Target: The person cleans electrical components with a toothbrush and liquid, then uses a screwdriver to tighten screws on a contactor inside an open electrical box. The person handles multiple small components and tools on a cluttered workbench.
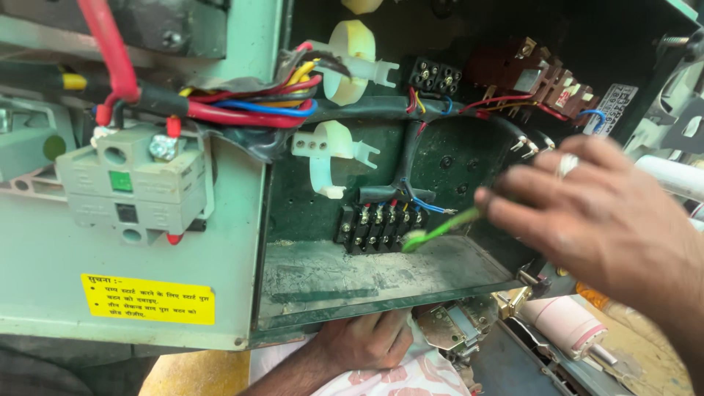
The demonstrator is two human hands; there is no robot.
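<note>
The right hand (pixel 601 220) reached into the open dark green enclosure (pixel 381 279) from the right, fingers nearly closed in a pinch around a green wire (pixel 440 229), whose bent tip lay just beside the lower right end of the black terminal block (pixel 381 226). That block sat low on the back wall, with coloured leads dropping into its screw heads from the bundle of red, blue and yellow wires (pixel 249 103) above. Judging from the frame, seating this wire well would call for a grip close to its tip, so the end stayed straight and clear of the neighbouring terminals, and a slow approach along the slot rather than across it. The wrist came in slightly raised, palm turned down, a ring (pixel 566 163) showing on 1 finger, with the forearm running off the right edge. The left hand (pixel 367 341) rested below the enclosure's bottom lip, fingers curled loosely against pale patterned cloth (pixel 418 374); whether it gripped anything could not be told. A grey contactor (pixel 132 183) hung on the pale panel (pixel 44 271) to the left, above a yellow label (pixel 147 299).
</note>
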